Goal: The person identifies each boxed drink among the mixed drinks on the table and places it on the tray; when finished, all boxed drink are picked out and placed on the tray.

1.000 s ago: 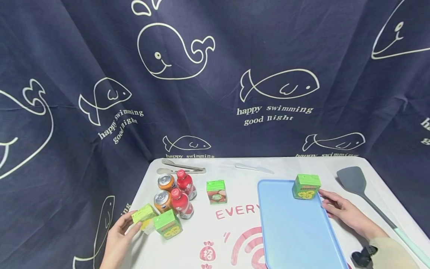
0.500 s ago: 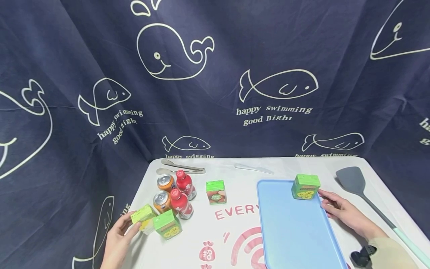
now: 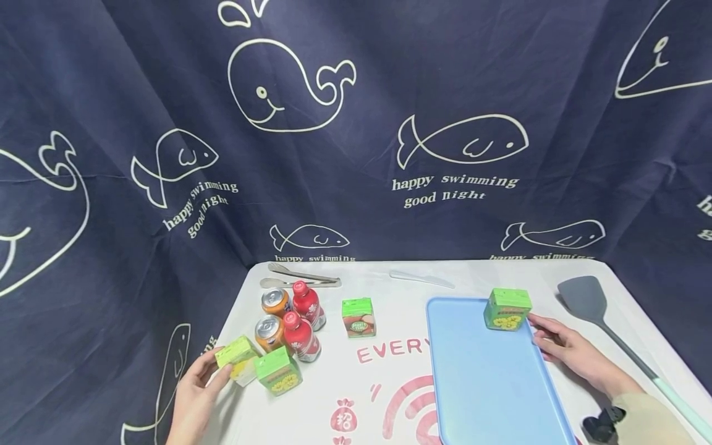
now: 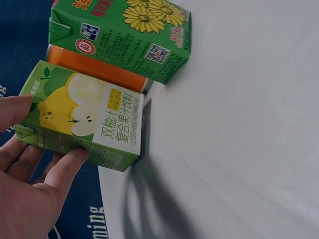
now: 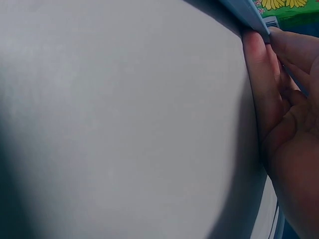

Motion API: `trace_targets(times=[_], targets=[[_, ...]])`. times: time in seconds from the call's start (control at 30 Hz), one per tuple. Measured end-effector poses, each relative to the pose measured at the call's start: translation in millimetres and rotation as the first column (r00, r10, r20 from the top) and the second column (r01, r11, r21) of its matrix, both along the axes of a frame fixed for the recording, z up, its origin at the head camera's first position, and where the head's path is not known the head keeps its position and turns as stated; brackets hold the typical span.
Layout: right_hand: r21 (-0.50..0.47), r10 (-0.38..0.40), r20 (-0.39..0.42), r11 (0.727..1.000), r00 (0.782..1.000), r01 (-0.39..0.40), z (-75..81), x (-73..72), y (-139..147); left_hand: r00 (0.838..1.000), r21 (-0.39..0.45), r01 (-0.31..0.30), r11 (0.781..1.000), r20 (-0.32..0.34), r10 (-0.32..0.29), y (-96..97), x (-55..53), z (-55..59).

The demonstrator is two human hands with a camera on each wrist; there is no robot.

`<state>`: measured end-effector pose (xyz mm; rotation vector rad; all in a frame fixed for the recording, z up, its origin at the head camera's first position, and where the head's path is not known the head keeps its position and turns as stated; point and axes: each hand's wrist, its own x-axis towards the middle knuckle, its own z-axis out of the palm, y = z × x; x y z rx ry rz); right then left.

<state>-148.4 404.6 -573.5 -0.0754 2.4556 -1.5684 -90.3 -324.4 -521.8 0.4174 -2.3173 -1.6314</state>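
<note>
My left hand (image 3: 196,390) grips a yellow-green juice carton (image 4: 89,112), thumb on one side and fingers on the other, at the table's left edge. Right beside it stands a green drink carton (image 3: 279,373) with yellow flowers, and an orange soda can (image 4: 97,67) shows behind the two in the left wrist view. My right hand (image 3: 573,353) pinches the right rim of the light blue tray (image 3: 489,383); in the right wrist view its fingertips (image 5: 255,46) are at the tray edge. Another flowered green carton (image 3: 507,310) stands on the tray's far right corner, near that hand.
Two red bottles (image 3: 302,337) stand beside the orange cans (image 3: 269,332). A green-topped carton (image 3: 358,318) stands mid-table. Metal tongs (image 3: 303,277) and a pale knife (image 3: 421,279) lie along the back; a grey spatula (image 3: 584,298) lies right of the tray.
The juice carton in my left hand has shifted very slightly left. My right hand, the tray and the other things stay where they were.
</note>
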Motion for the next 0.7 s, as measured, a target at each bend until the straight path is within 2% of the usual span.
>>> trace_targets(times=[0.17,0.23,0.37,0.5,0.7], targets=[[-0.01,0.003,0.001,1.0,1.0,-0.003,-1.2,0.0,0.0,0.999,-0.009,-0.011,1.0,-0.042,0.011,0.3,1.4,7.7],[-0.014,0.004,-0.001,1.0,1.0,-0.004,-1.2,0.2,-0.1,0.998,0.017,-0.005,1.0,-0.069,0.006,1.0,2.3,12.8],[-0.013,0.008,-0.003,1.0,1.0,-0.008,0.0,1.0,-1.1,0.993,0.121,0.016,0.992,-0.12,-0.001,3.0,4.3,23.7],[-0.009,0.009,-0.005,1.0,1.0,-0.009,1.1,1.3,-1.6,0.991,0.197,0.026,0.98,-0.135,0.001,4.7,4.4,35.3],[-0.011,0.01,-0.002,1.0,1.0,-0.01,0.5,0.7,-0.3,0.99,0.198,0.023,0.98,-0.138,0.004,6.7,-0.4,50.9]])
